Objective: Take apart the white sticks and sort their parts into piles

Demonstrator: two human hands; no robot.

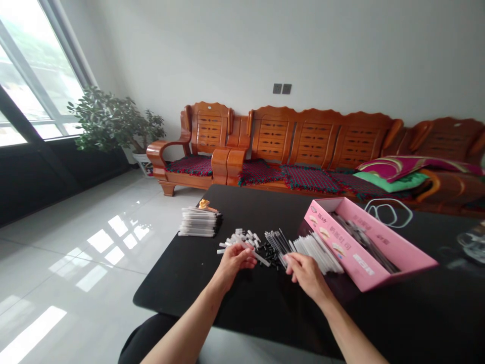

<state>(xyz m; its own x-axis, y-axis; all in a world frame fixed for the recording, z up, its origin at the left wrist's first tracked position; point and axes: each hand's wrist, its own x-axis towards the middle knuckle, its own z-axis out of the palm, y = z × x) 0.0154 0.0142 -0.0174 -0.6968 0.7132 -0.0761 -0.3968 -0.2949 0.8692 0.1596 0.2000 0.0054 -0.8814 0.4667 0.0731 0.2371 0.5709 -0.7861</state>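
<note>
My left hand is closed on a thin white pen tube that sticks out to the right, just over a loose pile of short white caps on the black table. My right hand rests beside a heap of long white tubes; its fingers are curled at the heap's near end. Thin black refills lie between the two hands. A stack of finished white pens lies at the far left of the table.
An open pink cardboard box with more thin rods lies to the right. A wooden sofa set with red cushions stands behind the table. A potted plant stands by the window. White tiled floor spreads left.
</note>
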